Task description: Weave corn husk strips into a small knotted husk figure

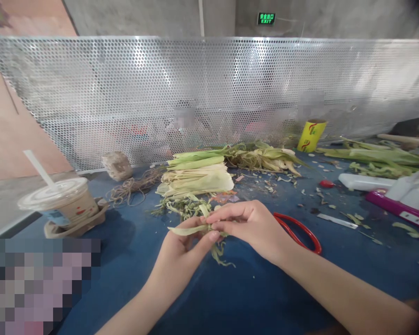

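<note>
A pale green corn husk strip (pixel 186 230) is pinched between my two hands above the blue table, its pointed end sticking out leftward. My left hand (pixel 185 249) grips it from below with thumb and fingers closed. The fingertips of my right hand (pixel 254 228) press on the same spot from the right. Thin curled husk ends (pixel 219 255) hang under the fingers, and the exact join is hidden. Just beyond lies a clump of knotted husk pieces (pixel 186 207), with a stack of flat corn husks (pixel 197 177) behind it. A red looped handle (pixel 310 237) rests partly behind my right hand.
A drink cup (pixel 64 200) with a straw stands in a carton holder at left, near tangled twine (pixel 136 186). More husks (pixel 261 158), a yellow roll (pixel 311 136) and a purple power strip (pixel 401 209) lie rightward. A perforated metal screen (pixel 202 83) closes the back.
</note>
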`<action>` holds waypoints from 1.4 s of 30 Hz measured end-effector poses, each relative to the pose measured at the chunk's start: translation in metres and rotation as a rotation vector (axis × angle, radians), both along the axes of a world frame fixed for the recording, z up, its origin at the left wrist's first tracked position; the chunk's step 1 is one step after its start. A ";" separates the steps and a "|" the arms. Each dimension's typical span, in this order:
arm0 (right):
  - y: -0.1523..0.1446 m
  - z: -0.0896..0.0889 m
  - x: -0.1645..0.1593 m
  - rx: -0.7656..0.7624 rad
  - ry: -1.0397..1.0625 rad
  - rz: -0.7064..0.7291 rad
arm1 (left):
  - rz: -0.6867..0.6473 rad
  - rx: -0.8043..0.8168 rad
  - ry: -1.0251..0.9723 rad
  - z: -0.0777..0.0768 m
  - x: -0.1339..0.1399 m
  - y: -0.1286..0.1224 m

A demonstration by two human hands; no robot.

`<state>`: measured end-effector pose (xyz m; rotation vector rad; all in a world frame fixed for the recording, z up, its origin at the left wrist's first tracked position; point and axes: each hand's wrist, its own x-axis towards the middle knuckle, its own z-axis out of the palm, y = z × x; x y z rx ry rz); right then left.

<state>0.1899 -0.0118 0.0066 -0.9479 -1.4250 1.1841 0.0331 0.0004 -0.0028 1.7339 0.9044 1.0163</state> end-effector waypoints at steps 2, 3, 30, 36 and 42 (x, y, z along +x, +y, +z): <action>0.000 -0.001 -0.001 -0.018 0.059 0.039 | 0.022 -0.004 -0.011 0.002 0.001 0.000; 0.000 -0.002 -0.002 -0.032 0.104 0.051 | 0.037 -0.005 -0.011 0.003 0.002 0.000; -0.005 -0.001 -0.002 0.303 -0.294 -0.162 | 0.151 -0.104 -0.097 0.006 -0.005 0.005; 0.000 -0.008 -0.003 0.091 -0.297 -0.189 | 0.211 -0.149 -0.260 0.000 -0.009 0.010; 0.006 -0.009 -0.002 0.003 -0.160 0.019 | 0.129 -0.183 -0.221 0.006 -0.010 0.004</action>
